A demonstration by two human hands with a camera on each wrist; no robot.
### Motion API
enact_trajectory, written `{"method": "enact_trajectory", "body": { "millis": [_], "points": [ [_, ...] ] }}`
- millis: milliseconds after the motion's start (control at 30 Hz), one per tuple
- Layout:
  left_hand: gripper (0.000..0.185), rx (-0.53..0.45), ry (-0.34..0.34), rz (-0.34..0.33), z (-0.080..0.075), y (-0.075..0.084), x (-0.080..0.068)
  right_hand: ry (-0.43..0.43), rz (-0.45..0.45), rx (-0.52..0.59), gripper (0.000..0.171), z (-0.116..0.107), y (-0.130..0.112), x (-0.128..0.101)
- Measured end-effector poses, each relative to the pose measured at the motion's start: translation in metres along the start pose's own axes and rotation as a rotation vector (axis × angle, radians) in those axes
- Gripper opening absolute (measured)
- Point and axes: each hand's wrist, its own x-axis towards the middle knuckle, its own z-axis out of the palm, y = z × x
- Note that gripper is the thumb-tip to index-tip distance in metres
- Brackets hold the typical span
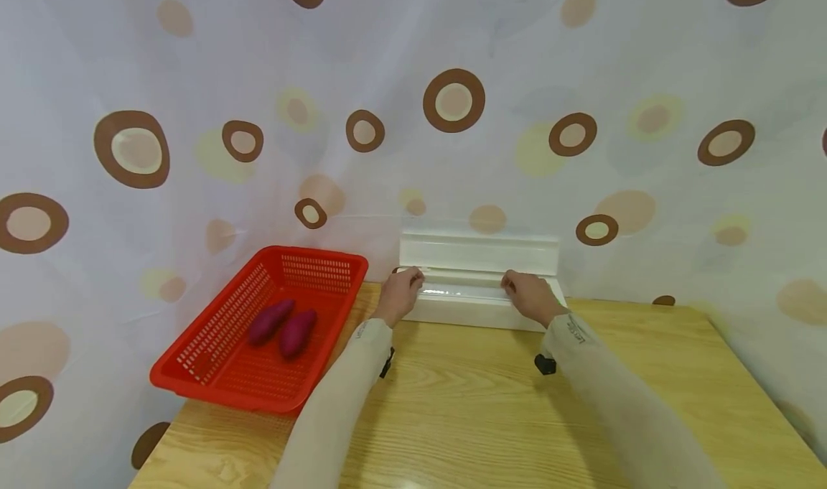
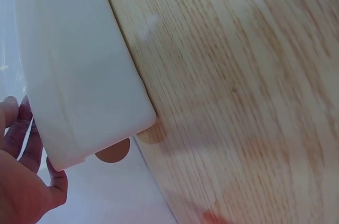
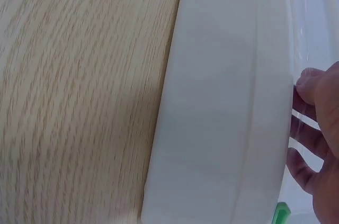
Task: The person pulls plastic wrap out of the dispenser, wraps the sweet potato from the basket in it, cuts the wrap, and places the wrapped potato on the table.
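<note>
A long white cling film dispenser (image 1: 474,315) lies near the back of the table, its lid (image 1: 478,252) raised against the wall. Clear cling film (image 1: 461,291) stretches shiny across its opening. My left hand (image 1: 398,295) is at the dispenser's left end, pinching the film between thumb and fingers. Toward the other end, my right hand (image 1: 533,296) pinches the film too. In the right wrist view, the fingertips (image 3: 304,83) are right at the dispenser's long edge, with film over them. A small green part (image 3: 282,213) shows by that edge.
On the left, a red plastic basket (image 1: 258,401) holds two purple sweet potatoes (image 1: 298,333). Bare wood-grain tabletop (image 1: 452,403) lies in front of the dispenser. Behind hangs a white sheet with brown circles (image 1: 454,101), close to the table's back edge.
</note>
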Motion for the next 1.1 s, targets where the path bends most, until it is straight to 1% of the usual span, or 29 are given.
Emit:
{"method": "enact_trajectory", "body": {
  "millis": [100,200,367,467,567,767,900,1100],
  "points": [
    [0.017,-0.003,-0.008,-0.001,-0.002,0.000,-0.001,-0.042,0.011,0.009,0.020,-0.001,0.002,0.001],
    [0.017,0.008,-0.015,0.015,-0.003,0.001,0.000,-0.076,0.039,0.029,0.025,-0.002,0.006,0.001],
    [0.017,0.009,0.005,0.040,-0.003,0.000,0.002,-0.085,0.068,-0.031,0.023,-0.009,0.016,0.001],
    [0.018,-0.005,0.003,0.037,-0.006,-0.001,0.001,-0.069,0.064,-0.054,0.020,-0.011,0.022,-0.002],
    [0.019,-0.005,-0.010,0.032,-0.009,0.000,-0.001,-0.045,0.047,-0.038,0.018,-0.011,0.027,-0.006],
    [0.019,-0.001,-0.016,0.017,-0.008,-0.001,-0.001,-0.014,0.012,0.003,0.014,-0.010,0.034,-0.011],
    [0.019,0.020,-0.012,0.011,-0.008,-0.001,-0.001,0.007,0.018,0.000,0.015,-0.012,0.036,-0.014],
    [0.020,0.026,0.007,-0.032,-0.013,0.002,-0.003,0.068,0.032,0.002,0.015,-0.010,0.037,-0.019]
  ]
}}
